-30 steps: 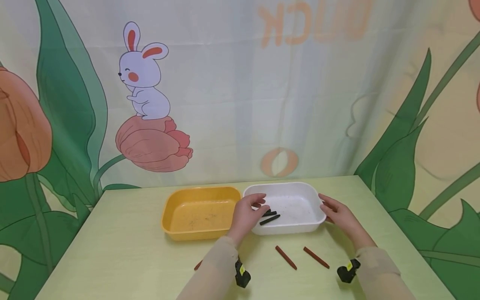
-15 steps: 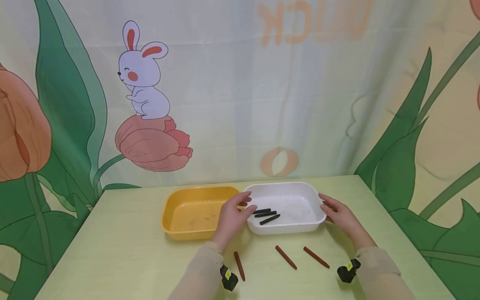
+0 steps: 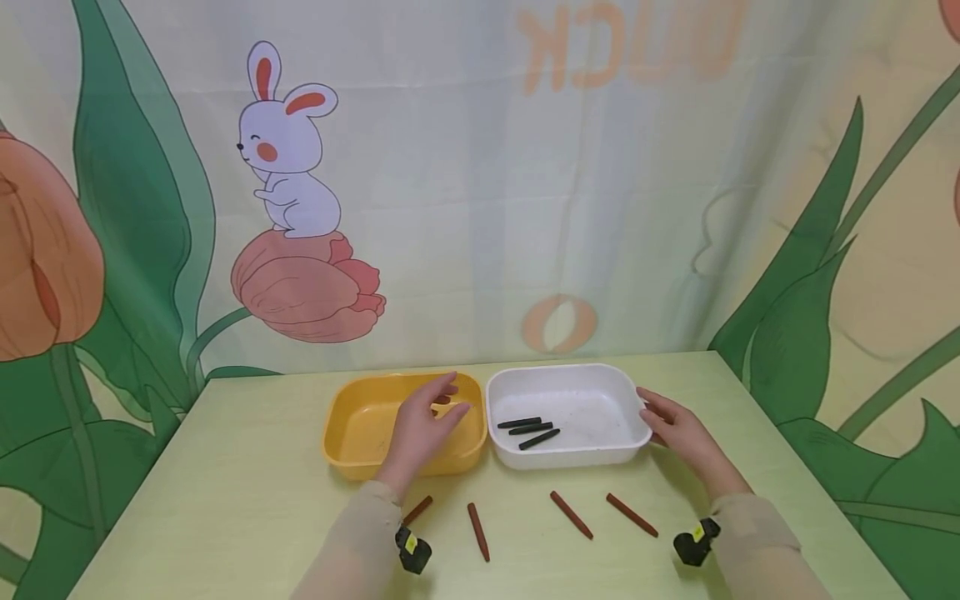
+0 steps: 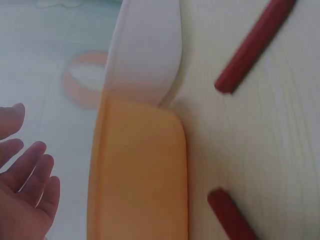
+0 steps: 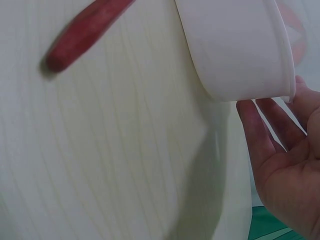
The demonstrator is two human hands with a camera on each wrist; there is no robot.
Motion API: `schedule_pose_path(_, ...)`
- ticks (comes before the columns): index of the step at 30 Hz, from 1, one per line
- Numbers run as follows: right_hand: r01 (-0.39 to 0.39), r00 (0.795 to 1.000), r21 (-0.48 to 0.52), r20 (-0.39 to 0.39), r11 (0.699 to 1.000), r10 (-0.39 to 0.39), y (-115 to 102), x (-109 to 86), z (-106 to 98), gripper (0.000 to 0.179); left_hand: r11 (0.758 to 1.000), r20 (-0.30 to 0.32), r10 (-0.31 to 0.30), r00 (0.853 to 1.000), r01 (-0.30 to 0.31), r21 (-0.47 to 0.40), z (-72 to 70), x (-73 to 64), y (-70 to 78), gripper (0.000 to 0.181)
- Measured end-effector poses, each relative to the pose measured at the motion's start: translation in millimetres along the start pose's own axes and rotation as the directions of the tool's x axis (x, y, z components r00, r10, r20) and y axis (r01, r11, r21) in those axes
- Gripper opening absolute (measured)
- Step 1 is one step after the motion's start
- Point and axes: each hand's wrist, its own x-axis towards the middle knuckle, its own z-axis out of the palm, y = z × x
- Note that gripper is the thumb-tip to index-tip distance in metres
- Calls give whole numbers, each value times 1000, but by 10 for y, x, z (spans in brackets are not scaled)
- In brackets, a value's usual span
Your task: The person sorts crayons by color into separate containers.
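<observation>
Our left hand [image 3: 422, 429] hangs over the yellow tray [image 3: 356, 442], fingers loosely spread, nothing in them. Our right hand [image 3: 678, 425] has its fingertips against the right end of the white tray [image 3: 592, 417], relaxed rather than wrapped round it. Three dark crayons [image 3: 531, 428] lie in that tray's left half, so the right half gives us more room. The trays sit side by side, barely any gap. In front, four brown crayons [image 3: 572, 515] are spread on the table [image 3: 225, 500], one partly hidden by our left sleeve [image 3: 360, 533]. Our widest stretch is left of the yellow tray; behind, it's just a thin strip before the curtain [image 3: 450, 208].
</observation>
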Motion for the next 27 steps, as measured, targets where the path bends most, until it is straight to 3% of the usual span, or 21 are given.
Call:
schedule_pose_path(10,-14,1000,-8,-7,1000,14,18,6,-11,58,990,-48,85,995,-79,119,-348,-30,-258,49)
schedule_pose_path(18,-5,1000,-7,-1,1000,5,16,9,-9,58,981,-77,54,996,-39,189,-640,-71,-428,50)
schedule_pose_path(27,1,1000,-16,-1,1000,-1,34,16,-3,57,968,-106,-40,994,65,242,-902,-155,-594,54)
